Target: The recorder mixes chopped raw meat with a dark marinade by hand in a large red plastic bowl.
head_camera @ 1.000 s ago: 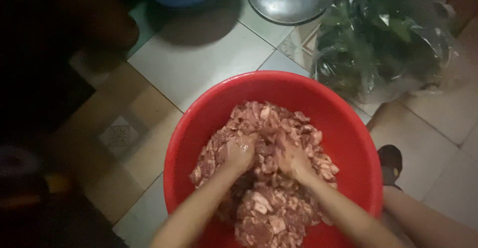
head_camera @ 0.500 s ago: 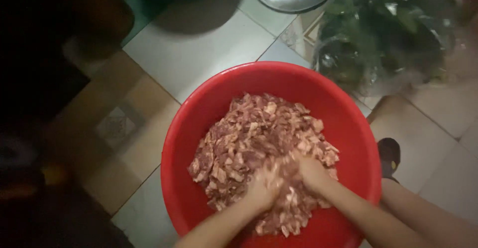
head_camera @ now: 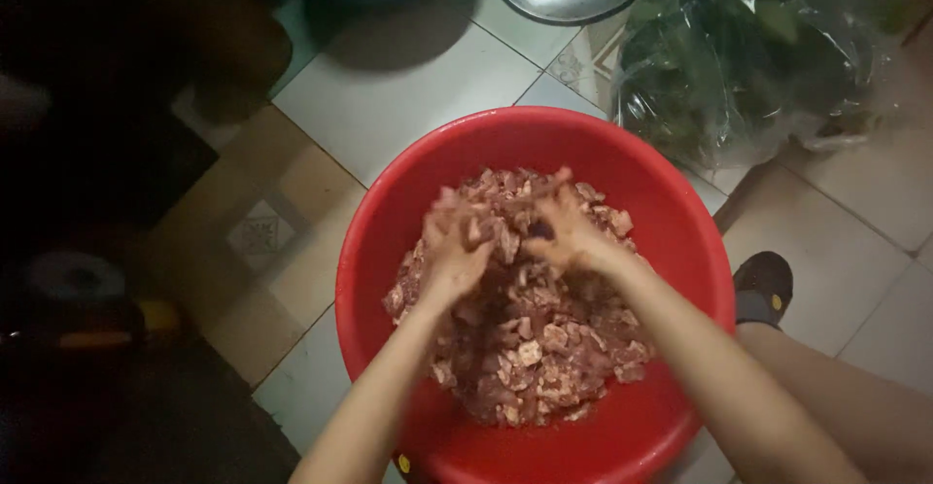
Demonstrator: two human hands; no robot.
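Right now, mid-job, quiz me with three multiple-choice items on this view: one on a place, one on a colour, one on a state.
1. Where does the clear bag of green leaves lie?
A. On the floor beyond the basin, upper right
B. Inside the basin
C. On the dark area at the left

2. What colour is the basin?
A. Blue
B. Red
C. White

3. What are both hands doing?
A. Gripping the basin rim
B. Resting on the floor tiles
C. Working in the chopped meat

Answers:
1 A, the bag sits on the tiles past the rim.
2 B, the basin's wall is red all round.
3 C, the left hand and right hand are raised over the chopped meat, with pieces on the fingers.
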